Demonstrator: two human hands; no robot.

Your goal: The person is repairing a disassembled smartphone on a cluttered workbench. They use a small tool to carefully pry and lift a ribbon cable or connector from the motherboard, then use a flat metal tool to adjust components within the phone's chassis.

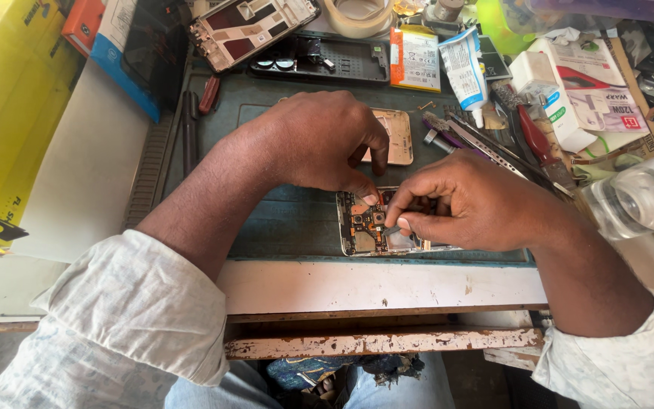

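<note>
An opened phone with its circuit board bare lies on the dark green mat near the front edge. My left hand reaches over from the left and presses a fingertip on the phone's top end. My right hand covers the phone's right part and pinches a thin tool whose tip touches the board. A gold phone frame lies just behind my left hand, partly hidden.
Behind the mat lie a phone screen frame, a black back cover, a battery, a glue tube and a tape roll. Tweezers and a red-handled tool sit right, beside a clear bottle. Yellow box stands left.
</note>
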